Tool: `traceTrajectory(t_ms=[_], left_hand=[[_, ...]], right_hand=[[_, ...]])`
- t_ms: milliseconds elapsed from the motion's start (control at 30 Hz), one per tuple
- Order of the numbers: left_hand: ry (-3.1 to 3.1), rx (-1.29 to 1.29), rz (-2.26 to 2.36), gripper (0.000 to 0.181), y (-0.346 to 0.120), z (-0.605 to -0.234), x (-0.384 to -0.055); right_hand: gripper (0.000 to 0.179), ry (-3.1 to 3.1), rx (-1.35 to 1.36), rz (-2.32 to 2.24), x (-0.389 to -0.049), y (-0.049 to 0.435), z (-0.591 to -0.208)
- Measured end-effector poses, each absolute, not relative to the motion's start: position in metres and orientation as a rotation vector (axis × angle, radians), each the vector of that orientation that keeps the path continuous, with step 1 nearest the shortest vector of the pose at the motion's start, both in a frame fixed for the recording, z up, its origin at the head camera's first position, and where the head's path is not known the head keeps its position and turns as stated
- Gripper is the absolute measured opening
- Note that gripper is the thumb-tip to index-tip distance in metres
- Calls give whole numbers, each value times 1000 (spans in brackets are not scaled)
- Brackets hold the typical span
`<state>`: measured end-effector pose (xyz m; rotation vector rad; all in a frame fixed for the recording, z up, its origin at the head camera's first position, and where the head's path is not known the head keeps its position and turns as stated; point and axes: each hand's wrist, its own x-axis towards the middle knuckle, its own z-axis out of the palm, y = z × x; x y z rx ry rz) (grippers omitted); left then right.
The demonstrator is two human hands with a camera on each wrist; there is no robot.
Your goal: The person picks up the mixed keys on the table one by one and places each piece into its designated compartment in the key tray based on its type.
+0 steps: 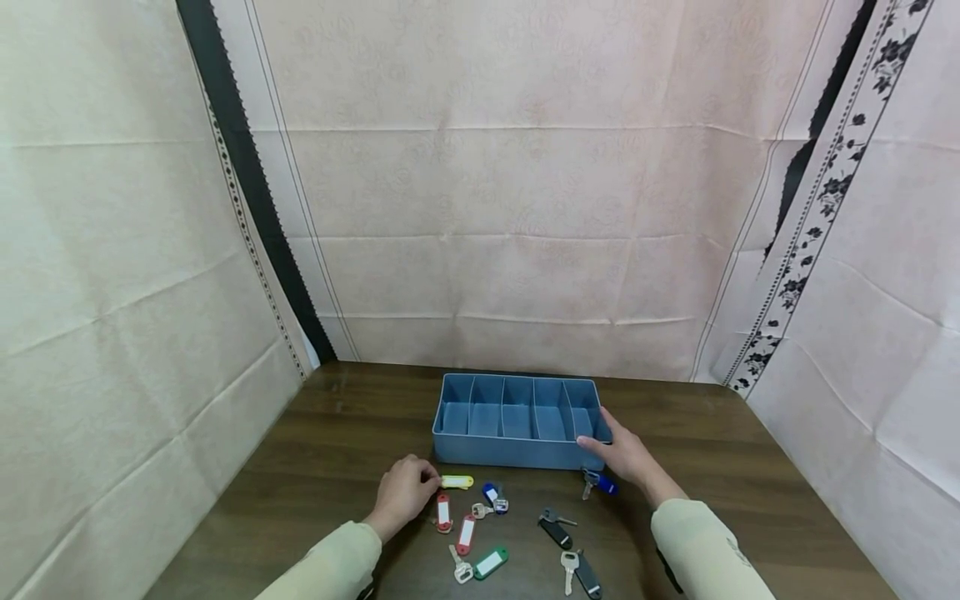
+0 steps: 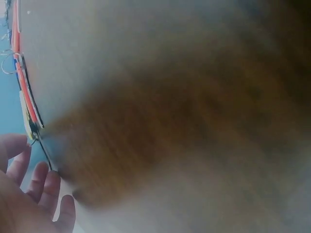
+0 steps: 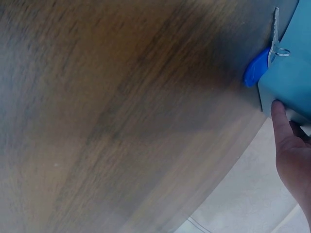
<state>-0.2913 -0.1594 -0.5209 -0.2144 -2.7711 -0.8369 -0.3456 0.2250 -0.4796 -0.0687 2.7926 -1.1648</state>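
Note:
A blue organizer box (image 1: 517,454) with several compartments stands on the brown table. My right hand (image 1: 626,454) holds its right front corner, thumb on the front wall and fingers along the right side. Against the box front, close to that hand, lies a key with a blue tag (image 1: 606,483). My left hand (image 1: 405,493) pinches the left end of a yellow key tag (image 1: 457,482), which lies left of centre before the box. At the fingers in the left wrist view is a thin metal key (image 2: 44,153). Nearby are two red key tags (image 1: 443,511) and another blue tag (image 1: 491,493).
Nearer me on the table (image 1: 750,500) lie a green key tag (image 1: 491,563) with its key (image 1: 462,570) and two black tags (image 1: 555,533) with keys. Pale cloth (image 1: 525,208) hangs behind the table and along both sides.

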Motion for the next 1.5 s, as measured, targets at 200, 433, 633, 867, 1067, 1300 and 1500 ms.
traceTrajectory(t_ms=[200,433,633,867,1067,1300,1500], left_hand=[[-2705,-216,-894,9,-160,-519,-292],[-2619,-223,-942,9,-160,-510,-290],[-2541,-212,-1029,6,-163,-495,-289],[-2482,-199,-1066,5,-168,-478,-290],[-2456,-193,-1109,5,-170,-461,-292],[-2387,-207,-1130,6,-168,-440,-302],[-2367,-156,-1173,11,-163,-432,-317]], right_hand=[[112,2795,-73,-1171,-345,226,-479],[112,2783,-69,-1189,-344,226,-478],[110,2782,-66,-1199,-343,226,-479],[98,2786,-60,-1198,-343,225,-478],[104,2783,-61,-1212,-343,226,-478],[106,2789,-71,-1205,-345,228,-480],[102,2809,-99,-1183,-346,228,-482]])
